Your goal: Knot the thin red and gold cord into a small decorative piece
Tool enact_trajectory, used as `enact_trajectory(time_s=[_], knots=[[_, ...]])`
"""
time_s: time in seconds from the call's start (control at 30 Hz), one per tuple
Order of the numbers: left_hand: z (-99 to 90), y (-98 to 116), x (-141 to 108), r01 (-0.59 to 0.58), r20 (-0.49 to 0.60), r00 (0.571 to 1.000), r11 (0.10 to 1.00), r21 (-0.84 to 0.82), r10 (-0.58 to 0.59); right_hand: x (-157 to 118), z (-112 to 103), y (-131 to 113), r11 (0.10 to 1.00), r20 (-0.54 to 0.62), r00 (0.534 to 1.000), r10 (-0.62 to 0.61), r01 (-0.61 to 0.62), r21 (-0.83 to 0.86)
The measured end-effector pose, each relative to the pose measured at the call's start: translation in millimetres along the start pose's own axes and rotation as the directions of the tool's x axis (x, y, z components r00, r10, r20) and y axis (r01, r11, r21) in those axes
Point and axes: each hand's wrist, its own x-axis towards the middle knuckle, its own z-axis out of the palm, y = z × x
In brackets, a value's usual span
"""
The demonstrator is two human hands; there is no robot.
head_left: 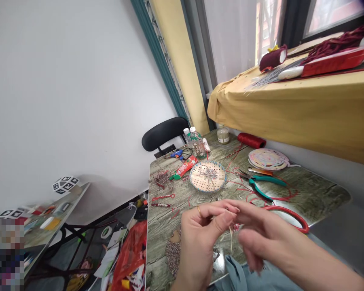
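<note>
My left hand [204, 232] is closed in a pinch, thumb against fingers, in front of the table's near part. Between its fingertips is a small piece of thin cord [231, 238], with a red bit and pale loose ends hanging down; most of it is hidden by the fingers. My right hand [265, 232] reaches across from the right, its index fingertip meeting the left fingertips. The right thumb stands apart from that finger, and its lower fingers are partly hidden and slightly blurred. Beyond both hands, a round woven basket [197, 186] holds small knotted cord pieces.
Teal-handled pliers [265, 182] and red-handled scissors [303, 223] lie to the right among red cords. A red spool [251, 140], coiled pastel cord [268, 159], bottles [198, 146] and a red-green tube [184, 167] stand or lie farther back. Brown-speckled cord [172, 255] is by my left hand.
</note>
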Motion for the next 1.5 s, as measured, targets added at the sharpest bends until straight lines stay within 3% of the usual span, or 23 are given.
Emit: enact_trajectory(time_s=[0.07, 0.3, 0.53, 0.63, 0.77, 0.87, 0.93, 1.07, 1.23, 1.37, 1.5], knots=[[0.7, -1, 1, -0.012, -0.015, 1.000, 0.999, 0.033, 0.012, 3, 5, -3, 0.996, 0.004, 0.999, -0.047, 0.048, -0.077], [-0.5, -1, 2, -0.047, -0.062, 0.997, 0.991, 0.126, 0.055, -2, -5, -16, 0.959, -0.015, 1.000, -0.025, 0.019, -0.283], [-0.9, 0, -3, -0.086, -0.147, 0.979, 0.942, 0.326, 0.140, -6, -12, 7, 0.761, -0.090, 0.973, -0.212, 0.107, -0.639], [-2.4, -4, -5, -0.162, -0.127, 0.955, 0.832, 0.531, 0.267, -7, -13, 6, 0.717, -0.083, 0.969, -0.232, 0.113, -0.688], [-7.9, -12, -5, -0.375, 0.075, 0.868, 0.549, 0.747, 0.491, -7, -9, -2, 0.675, -0.105, 0.923, -0.370, 0.190, -0.713], [-11.0, -12, -4, -0.448, 0.188, 0.811, 0.384, 0.807, 0.554, -6, -4, -4, 0.654, -0.122, 0.907, -0.402, 0.192, -0.732], [-11.2, -10, -3, -0.462, 0.213, 0.794, 0.338, 0.820, 0.569, -4, -2, -4, 0.630, -0.089, 0.925, -0.371, 0.180, -0.755], [-9.6, -6, -4, -0.447, 0.214, 0.819, 0.358, 0.820, 0.532, -1, -5, -1, 0.508, -0.028, 0.914, -0.404, 0.199, -0.838], [-10.2, -2, -3, -0.366, 0.180, 0.904, 0.487, 0.793, 0.388, -1, -10, 2, 0.393, -0.005, 0.868, -0.497, 0.220, -0.893], [-11.4, 1, -2, -0.243, 0.112, 0.963, 0.618, 0.747, 0.244, 0, -12, 8, 0.429, -0.011, 0.871, -0.491, 0.231, -0.873], [-13.0, 10, -1, -0.086, 0.049, 0.996, 0.742, 0.665, 0.071, -2, -16, 7, 0.513, 0.020, 0.904, -0.427, 0.260, -0.818]])
